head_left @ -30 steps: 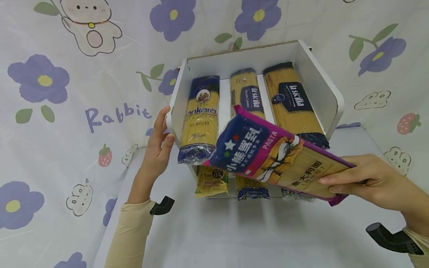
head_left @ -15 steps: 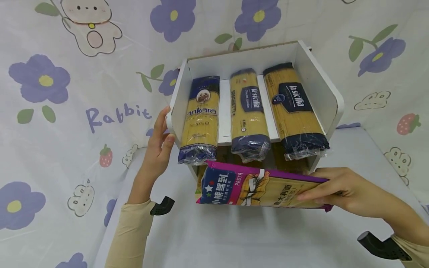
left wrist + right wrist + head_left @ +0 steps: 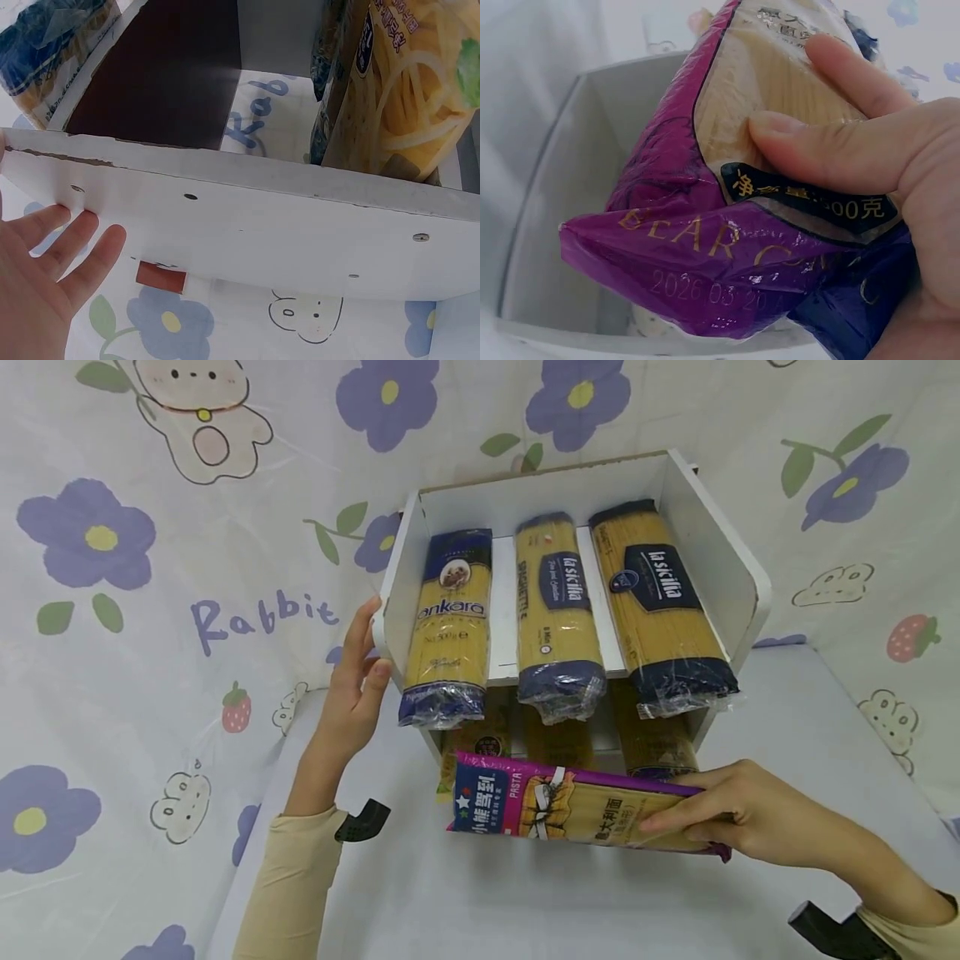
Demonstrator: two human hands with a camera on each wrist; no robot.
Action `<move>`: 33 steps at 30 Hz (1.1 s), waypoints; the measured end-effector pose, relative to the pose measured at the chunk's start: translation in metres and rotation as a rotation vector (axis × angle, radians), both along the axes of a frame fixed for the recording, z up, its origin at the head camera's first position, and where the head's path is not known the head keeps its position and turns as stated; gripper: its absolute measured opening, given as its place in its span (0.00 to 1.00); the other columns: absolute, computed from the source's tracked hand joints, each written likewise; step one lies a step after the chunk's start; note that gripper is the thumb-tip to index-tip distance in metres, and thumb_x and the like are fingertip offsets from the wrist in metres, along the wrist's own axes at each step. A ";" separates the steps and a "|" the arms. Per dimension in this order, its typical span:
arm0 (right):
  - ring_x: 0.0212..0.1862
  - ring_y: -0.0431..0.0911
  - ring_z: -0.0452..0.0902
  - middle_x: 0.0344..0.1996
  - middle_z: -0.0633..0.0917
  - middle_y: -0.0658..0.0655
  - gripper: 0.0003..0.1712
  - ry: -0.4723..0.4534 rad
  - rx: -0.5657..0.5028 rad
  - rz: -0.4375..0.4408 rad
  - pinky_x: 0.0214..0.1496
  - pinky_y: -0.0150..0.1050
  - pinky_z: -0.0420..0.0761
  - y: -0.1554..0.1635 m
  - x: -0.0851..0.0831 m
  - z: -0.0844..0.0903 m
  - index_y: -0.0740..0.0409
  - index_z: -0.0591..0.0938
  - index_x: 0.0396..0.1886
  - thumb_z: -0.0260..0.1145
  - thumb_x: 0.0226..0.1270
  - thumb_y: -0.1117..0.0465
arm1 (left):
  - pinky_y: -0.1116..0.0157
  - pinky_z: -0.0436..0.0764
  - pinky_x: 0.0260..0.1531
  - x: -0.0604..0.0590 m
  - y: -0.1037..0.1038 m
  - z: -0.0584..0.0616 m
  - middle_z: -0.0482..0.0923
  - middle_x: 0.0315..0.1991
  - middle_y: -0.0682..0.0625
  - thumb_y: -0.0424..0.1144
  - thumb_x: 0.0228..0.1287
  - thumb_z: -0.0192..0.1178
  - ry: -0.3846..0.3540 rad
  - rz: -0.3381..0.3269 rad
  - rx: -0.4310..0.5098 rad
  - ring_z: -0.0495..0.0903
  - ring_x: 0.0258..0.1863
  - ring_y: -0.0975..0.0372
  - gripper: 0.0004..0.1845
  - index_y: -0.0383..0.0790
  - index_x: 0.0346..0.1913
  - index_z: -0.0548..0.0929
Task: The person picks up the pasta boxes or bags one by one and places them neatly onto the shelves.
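My right hand (image 3: 757, 810) grips the right end of a purple-edged pasta packet (image 3: 592, 806), held sideways in front of the lower tier of a white shelf (image 3: 540, 493). In the right wrist view, the thumb lies across the front of this pasta packet (image 3: 667, 172), near its crimped purple end. My left hand (image 3: 351, 702) touches the shelf's left side; in the left wrist view its fingertips (image 3: 112, 238) rest against the white side panel (image 3: 240, 206). Three spaghetti packs lie on the top tier: ankara (image 3: 452, 618), a middle la sicilia (image 3: 557, 610) and a right la sicilia (image 3: 660, 602).
On the lower tier sit more pasta packs, including a yellow-green bag (image 3: 450, 768) at the left, partly hidden behind the held packet. The shelf stands on a white surface (image 3: 525, 910) before a flower-printed cloth (image 3: 247, 527).
My right hand has lowered the pasta packet from across the top tier to before the lower tier, turning it nearly level. The left hand stays on the shelf's side.
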State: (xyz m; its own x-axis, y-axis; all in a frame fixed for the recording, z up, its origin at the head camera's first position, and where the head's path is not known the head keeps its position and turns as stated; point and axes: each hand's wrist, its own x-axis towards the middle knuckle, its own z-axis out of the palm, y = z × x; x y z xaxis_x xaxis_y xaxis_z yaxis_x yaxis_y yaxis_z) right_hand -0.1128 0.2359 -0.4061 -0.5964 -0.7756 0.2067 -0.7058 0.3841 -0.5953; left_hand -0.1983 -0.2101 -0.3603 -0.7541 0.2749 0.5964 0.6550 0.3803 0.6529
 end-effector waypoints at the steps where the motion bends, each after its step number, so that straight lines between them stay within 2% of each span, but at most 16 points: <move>1: 0.56 0.37 0.82 0.52 0.88 0.56 0.31 -0.013 0.003 0.000 0.43 0.29 0.85 -0.001 0.001 -0.002 0.37 0.87 0.52 0.71 0.55 0.74 | 0.70 0.76 0.58 0.000 0.000 0.000 0.63 0.75 0.53 0.69 0.70 0.42 -0.003 -0.001 -0.001 0.72 0.64 0.59 0.42 0.50 0.78 0.49; 6: 0.53 0.38 0.84 0.51 0.88 0.55 0.32 0.014 0.007 -0.002 0.38 0.27 0.83 -0.004 0.005 -0.007 0.36 0.87 0.52 0.71 0.54 0.75 | 0.67 0.76 0.58 0.000 0.000 0.001 0.62 0.76 0.52 0.67 0.70 0.43 -0.006 -0.004 -0.008 0.71 0.65 0.59 0.41 0.51 0.78 0.49; 11: 0.49 0.41 0.87 0.49 0.89 0.56 0.36 0.088 0.043 -0.023 0.31 0.25 0.78 -0.007 0.009 -0.009 0.32 0.86 0.51 0.73 0.49 0.76 | 0.65 0.77 0.58 0.000 -0.001 0.002 0.62 0.76 0.55 0.68 0.70 0.43 -0.011 0.002 -0.016 0.72 0.66 0.58 0.41 0.52 0.78 0.48; 17: 0.45 0.44 0.88 0.48 0.89 0.55 0.39 0.134 0.077 -0.044 0.32 0.26 0.79 -0.010 0.015 -0.020 0.29 0.86 0.50 0.73 0.45 0.77 | 0.50 0.78 0.59 0.000 -0.002 0.001 0.61 0.76 0.54 0.67 0.71 0.42 -0.016 0.003 -0.016 0.71 0.67 0.55 0.40 0.53 0.78 0.48; 20: 0.44 0.40 0.87 0.46 0.90 0.51 0.41 0.129 0.057 -0.033 0.31 0.26 0.78 -0.011 0.017 -0.029 0.30 0.87 0.49 0.72 0.44 0.80 | 0.45 0.77 0.59 0.000 -0.002 0.001 0.61 0.76 0.54 0.67 0.71 0.42 -0.014 0.000 -0.015 0.70 0.67 0.56 0.40 0.53 0.78 0.48; 23: 0.43 0.39 0.87 0.44 0.90 0.46 0.43 0.195 0.043 -0.032 0.33 0.29 0.82 -0.013 0.018 -0.038 0.30 0.87 0.49 0.72 0.42 0.81 | 0.48 0.77 0.59 0.000 -0.002 0.000 0.62 0.76 0.53 0.67 0.71 0.42 -0.012 -0.007 -0.008 0.71 0.66 0.57 0.40 0.52 0.78 0.48; 27: 0.44 0.44 0.88 0.45 0.90 0.48 0.45 0.292 0.034 -0.037 0.36 0.34 0.86 -0.016 0.019 -0.051 0.29 0.86 0.50 0.72 0.40 0.81 | 0.62 0.78 0.59 0.000 -0.003 0.000 0.64 0.75 0.53 0.67 0.71 0.42 -0.005 -0.001 0.005 0.73 0.64 0.58 0.40 0.52 0.78 0.49; 30: 0.45 0.46 0.88 0.46 0.90 0.51 0.44 0.290 0.047 -0.038 0.37 0.35 0.86 -0.017 0.020 -0.060 0.28 0.86 0.51 0.72 0.41 0.81 | 0.65 0.77 0.58 0.000 -0.003 0.000 0.64 0.75 0.53 0.66 0.71 0.43 -0.005 0.005 0.007 0.73 0.64 0.59 0.40 0.52 0.78 0.49; 33: 0.46 0.49 0.88 0.47 0.90 0.52 0.43 0.256 0.057 -0.047 0.36 0.35 0.86 -0.016 0.020 -0.067 0.28 0.86 0.50 0.72 0.41 0.80 | 0.63 0.76 0.59 0.001 -0.002 -0.001 0.63 0.75 0.54 0.66 0.71 0.43 -0.010 0.007 -0.003 0.71 0.66 0.59 0.40 0.52 0.78 0.49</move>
